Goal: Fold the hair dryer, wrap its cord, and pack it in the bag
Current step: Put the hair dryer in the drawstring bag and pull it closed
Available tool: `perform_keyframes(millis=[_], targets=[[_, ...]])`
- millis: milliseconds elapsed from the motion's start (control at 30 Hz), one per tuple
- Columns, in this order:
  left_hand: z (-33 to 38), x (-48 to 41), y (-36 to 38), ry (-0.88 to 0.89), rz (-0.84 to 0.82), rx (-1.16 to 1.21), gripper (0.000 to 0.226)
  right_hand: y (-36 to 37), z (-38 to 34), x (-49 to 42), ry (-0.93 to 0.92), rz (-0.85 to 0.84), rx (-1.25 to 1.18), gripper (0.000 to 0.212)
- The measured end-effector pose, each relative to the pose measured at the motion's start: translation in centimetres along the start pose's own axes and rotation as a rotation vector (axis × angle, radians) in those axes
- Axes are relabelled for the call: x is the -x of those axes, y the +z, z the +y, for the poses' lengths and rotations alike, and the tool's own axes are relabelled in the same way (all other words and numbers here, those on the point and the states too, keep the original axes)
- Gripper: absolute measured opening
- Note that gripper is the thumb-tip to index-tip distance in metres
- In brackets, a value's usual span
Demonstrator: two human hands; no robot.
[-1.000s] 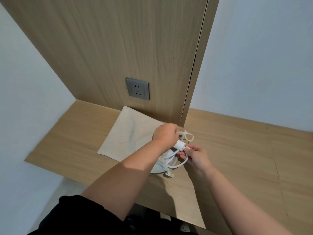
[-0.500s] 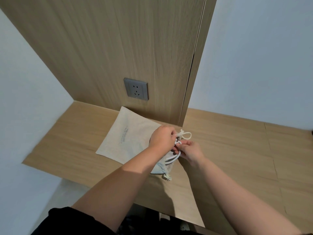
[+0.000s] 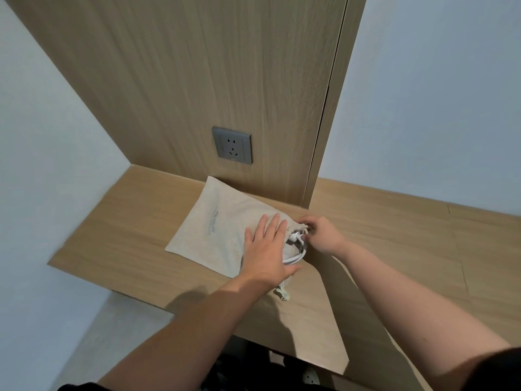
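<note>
A beige cloth bag (image 3: 222,230) is lying flat on the wooden desk (image 3: 394,235), its far corner almost touching the wood panel (image 3: 225,80) at the desk's back edge and sitting just below a grey wall socket (image 3: 233,145). Faint grey print is showing on the bag's upper face.

The left hand (image 3: 267,249) is resting palm down on the bag near its mouth, fingers spread flat and straight and gripping nothing, the thumb pointing toward the near edge of the desk. The right hand (image 3: 321,234) is sitting at the mouth of the bag on its right side, fingers curled and pinched at the gathered cloth and drawstring (image 3: 303,228); exactly what the fingertips are pinching is too small to tell.

Between the two hands, loops of white cord (image 3: 296,251) are poking out of the bag's opening and lying against the desk. The hair dryer itself is hidden from view, and whether it is inside the bag cannot be told. A frayed drawstring end (image 3: 282,294) is trailing out from under the left wrist toward the near edge of the desk.

Both bare forearms are reaching in from the bottom of the view, and a dark sleeve (image 3: 501,368) is showing at the lower right corner.
</note>
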State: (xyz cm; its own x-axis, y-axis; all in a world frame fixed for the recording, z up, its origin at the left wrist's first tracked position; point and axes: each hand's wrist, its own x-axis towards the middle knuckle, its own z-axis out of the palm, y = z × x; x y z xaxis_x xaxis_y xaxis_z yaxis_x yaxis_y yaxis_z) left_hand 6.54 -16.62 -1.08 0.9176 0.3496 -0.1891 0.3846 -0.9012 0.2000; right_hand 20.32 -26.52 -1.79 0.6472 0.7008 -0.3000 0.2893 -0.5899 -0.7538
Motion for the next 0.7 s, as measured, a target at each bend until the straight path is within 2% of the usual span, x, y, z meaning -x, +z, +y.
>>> perform_keyframes(millis=[100,167,267,400,467,600,700], targets=[[-0.3,-0.1,0.2,0.022,0.034,0.053,0.089,0.1,0.3,-0.1,0.057,0.053,-0.003,0.016],[-0.6,-0.1,0.3,0.060,0.011,0.081,0.091,0.0,0.3,0.4,0.069,0.062,-0.005,0.012],[-1.1,-0.2,0.4,0.125,-0.015,0.079,0.093,0.0,0.7,1.2,0.097,0.051,-0.027,0.025],[-1.9,0.1,0.5,0.192,0.027,0.112,0.070,-0.3,1.4,2.0,0.139,0.054,-0.098,0.029],[-2.4,0.2,0.4,0.207,0.047,0.141,0.066,-0.7,1.5,2.6,0.147,0.039,-0.115,0.029],[-3.0,0.0,-0.2,0.086,0.054,0.142,0.079,-1.2,1.9,4.4,0.151,-0.001,-0.007,0.032],[-3.1,0.4,-0.2,0.047,0.052,0.093,0.083,-0.4,2.2,5.5,0.158,-0.066,0.164,0.036]])
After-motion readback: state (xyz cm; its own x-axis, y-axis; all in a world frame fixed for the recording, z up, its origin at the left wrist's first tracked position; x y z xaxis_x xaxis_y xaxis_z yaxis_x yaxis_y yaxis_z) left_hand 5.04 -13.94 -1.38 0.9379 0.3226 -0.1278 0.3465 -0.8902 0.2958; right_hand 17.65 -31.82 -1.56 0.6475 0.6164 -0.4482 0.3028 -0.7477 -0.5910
